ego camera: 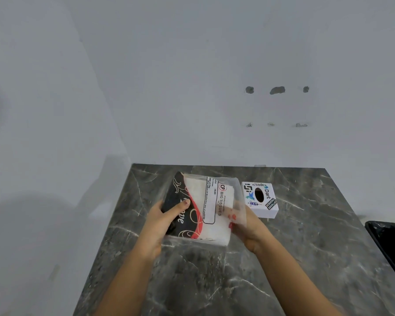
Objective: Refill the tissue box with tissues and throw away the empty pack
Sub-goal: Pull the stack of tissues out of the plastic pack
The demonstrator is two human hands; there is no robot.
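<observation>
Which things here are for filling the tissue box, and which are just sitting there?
For the job: tissue pack, held by left hand and right hand; tissue box; black bin.
Just there: table; wall.

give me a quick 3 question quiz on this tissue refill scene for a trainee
1. True or false: the tissue pack is held by both the left hand and the right hand.
2. Multiple choice: where is the tissue box relative to the pack? A) on the pack's left B) on the pack's right C) under the pack
3. Short answer: what dark object shows at the right edge, beside the marble table?

Key
1. True; one hand grips each side of the pack.
2. B; it stands on the table with its oval opening facing up.
3. A black bin, only partly in view.
</observation>
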